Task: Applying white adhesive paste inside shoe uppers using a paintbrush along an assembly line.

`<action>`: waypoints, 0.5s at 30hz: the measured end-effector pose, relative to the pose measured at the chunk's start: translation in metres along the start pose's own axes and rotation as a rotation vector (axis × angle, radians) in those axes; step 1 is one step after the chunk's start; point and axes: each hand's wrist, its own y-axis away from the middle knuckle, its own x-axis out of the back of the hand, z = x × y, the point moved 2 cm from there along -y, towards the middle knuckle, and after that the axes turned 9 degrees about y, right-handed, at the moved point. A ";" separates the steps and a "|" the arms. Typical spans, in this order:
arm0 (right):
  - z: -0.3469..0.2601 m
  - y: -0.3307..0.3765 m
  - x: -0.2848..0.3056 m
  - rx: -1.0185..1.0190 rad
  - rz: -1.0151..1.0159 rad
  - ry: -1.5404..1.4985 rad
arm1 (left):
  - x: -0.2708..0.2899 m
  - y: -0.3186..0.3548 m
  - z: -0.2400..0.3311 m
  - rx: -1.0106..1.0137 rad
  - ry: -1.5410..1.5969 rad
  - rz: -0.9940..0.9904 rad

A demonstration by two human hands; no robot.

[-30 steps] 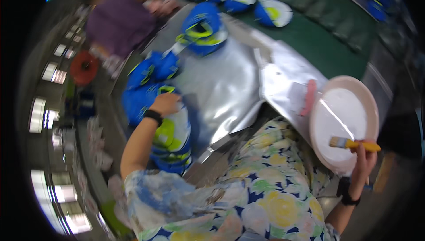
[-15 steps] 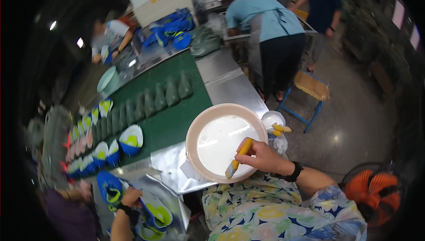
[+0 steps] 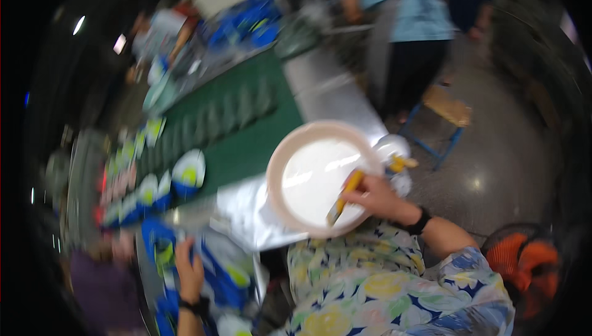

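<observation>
My right hand point(image 3: 377, 196) is closed around the yellow handle of a flat paintbrush point(image 3: 346, 195). Its bristles point down over a beige basin point(image 3: 280, 197) of white liquid point(image 3: 308, 178). At the lower left, my left hand point(image 3: 189, 269) is above a pile of blue, white and lime shoe uppers point(image 3: 229, 268). Its fingers look apart, with nothing seen in them, though motion blurs them. One blue upper point(image 3: 158, 232) is just beyond that hand.
A green belt point(image 3: 228, 166) carries rows of dark shoe-shaped pieces point(image 3: 213, 123) and blue-and-white uppers point(image 3: 189, 169). Right of the basin stands a white tub point(image 3: 391, 146) with yellow-handled brushes point(image 3: 402, 163). A stool point(image 3: 447, 106), an orange fan point(image 3: 518, 262) and other people are around.
The view has shifted, moving the scene rightward and partly up. My left hand has let go of the upper it was gripping. The brush is still in my right hand over the basin.
</observation>
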 end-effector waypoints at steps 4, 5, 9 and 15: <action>0.010 0.013 0.020 -0.029 0.092 0.022 | 0.027 0.022 -0.031 0.243 0.120 -0.120; -0.001 0.020 0.016 0.042 0.120 0.027 | 0.039 0.045 -0.047 0.387 0.148 -0.186; 0.019 0.015 0.019 0.070 -0.007 -0.001 | 0.037 0.130 -0.040 0.723 0.443 -0.204; 0.005 0.000 -0.001 -0.029 0.003 0.077 | -0.009 0.100 0.048 0.231 0.079 -0.422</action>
